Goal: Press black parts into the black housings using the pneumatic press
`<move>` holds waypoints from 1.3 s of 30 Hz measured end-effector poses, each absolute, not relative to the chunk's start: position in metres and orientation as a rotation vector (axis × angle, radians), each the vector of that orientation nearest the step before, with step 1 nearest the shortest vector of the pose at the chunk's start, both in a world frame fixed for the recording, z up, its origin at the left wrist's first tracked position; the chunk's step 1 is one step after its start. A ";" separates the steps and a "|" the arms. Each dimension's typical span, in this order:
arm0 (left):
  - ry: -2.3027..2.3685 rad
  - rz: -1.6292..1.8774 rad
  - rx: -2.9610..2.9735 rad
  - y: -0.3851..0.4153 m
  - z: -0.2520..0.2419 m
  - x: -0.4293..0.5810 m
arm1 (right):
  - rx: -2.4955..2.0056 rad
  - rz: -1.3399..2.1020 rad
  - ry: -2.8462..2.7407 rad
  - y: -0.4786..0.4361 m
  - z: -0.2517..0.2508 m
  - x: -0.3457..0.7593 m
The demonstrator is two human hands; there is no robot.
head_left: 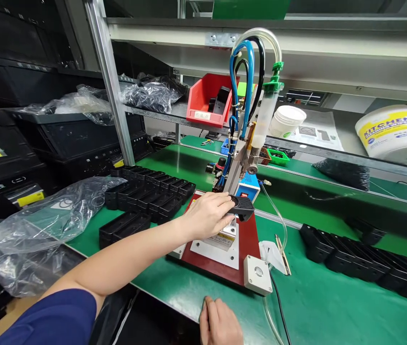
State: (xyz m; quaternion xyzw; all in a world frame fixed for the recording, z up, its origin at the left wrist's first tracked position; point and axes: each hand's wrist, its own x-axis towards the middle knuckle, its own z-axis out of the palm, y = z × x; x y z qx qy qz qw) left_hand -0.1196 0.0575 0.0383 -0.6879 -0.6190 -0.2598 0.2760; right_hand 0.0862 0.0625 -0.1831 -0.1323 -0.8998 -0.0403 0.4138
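Note:
My left hand (208, 214) reaches across and grips a black plastic housing (242, 206), holding it on the fixture of a small dispensing machine (246, 143) under the syringe nozzle. The machine stands on a red base plate (250, 239) with a white plate in its middle. My right hand (219, 322) rests at the front edge of the green bench, fingers together and lying flat, holding nothing. A grey push-button box (258, 274) sits at the base plate's near right corner, a little beyond my right hand.
Rows of black housings (149, 194) lie left of the machine, more black housings (365, 261) to the right. Crumpled clear plastic bags (34, 230) cover the left edge. A red bin (208, 98), white tub (286, 120) and a wipes tub (397, 132) sit behind on the shelf.

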 end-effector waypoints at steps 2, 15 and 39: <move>-1.671 -0.700 -1.868 0.057 0.039 -0.120 | -0.331 -0.098 -2.255 0.063 -0.183 0.086; -1.812 -0.401 -1.819 0.061 0.044 -0.107 | -0.336 -0.112 -2.249 0.063 -0.182 0.085; -1.874 -1.031 -1.446 -0.036 -0.113 -0.120 | -0.322 0.243 -2.120 0.067 -0.182 0.088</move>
